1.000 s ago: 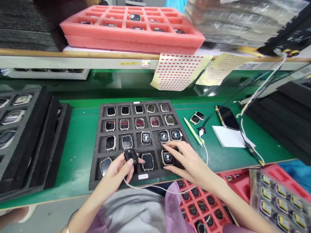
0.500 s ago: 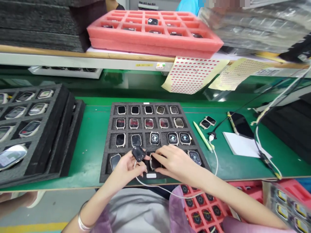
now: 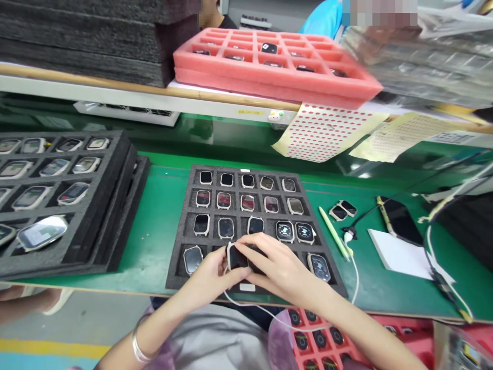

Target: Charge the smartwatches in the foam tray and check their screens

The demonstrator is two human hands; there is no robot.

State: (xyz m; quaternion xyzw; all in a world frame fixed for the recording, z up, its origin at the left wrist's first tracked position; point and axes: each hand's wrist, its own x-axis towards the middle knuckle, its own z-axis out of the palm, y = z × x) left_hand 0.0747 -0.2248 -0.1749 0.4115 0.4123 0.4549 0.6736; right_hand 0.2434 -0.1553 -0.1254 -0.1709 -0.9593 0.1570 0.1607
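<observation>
A smartwatch point(image 3: 235, 258) with a dark screen and pale case is held between my two hands over the front row of a black foam tray point(image 3: 179, 240). My left hand point(image 3: 210, 272) grips it from the left, thumb along its lower edge; a white cable point(image 3: 256, 307) runs out beneath that hand. The black block on that cable is hidden behind the watch and fingers. My right hand point(image 3: 279, 262) closes on the watch's right side. Several more watches lie in the tray, including a lit one point(image 3: 285, 232) and a dark one point(image 3: 255, 225) just beyond my fingers.
Stacked foam trays point(image 3: 115, 205) with watches stand on the left. To the right lie a green pen point(image 3: 333, 234), two small watches point(image 3: 342, 209), a phone point(image 3: 400, 221) and white paper point(image 3: 408, 257). A pink foam tray point(image 3: 269, 90) sits on the shelf above.
My left hand has brought the cabled black block to the right, against the watch in my right hand, and the block is now hidden. The watch screen in the third row's middle has gone dark.
</observation>
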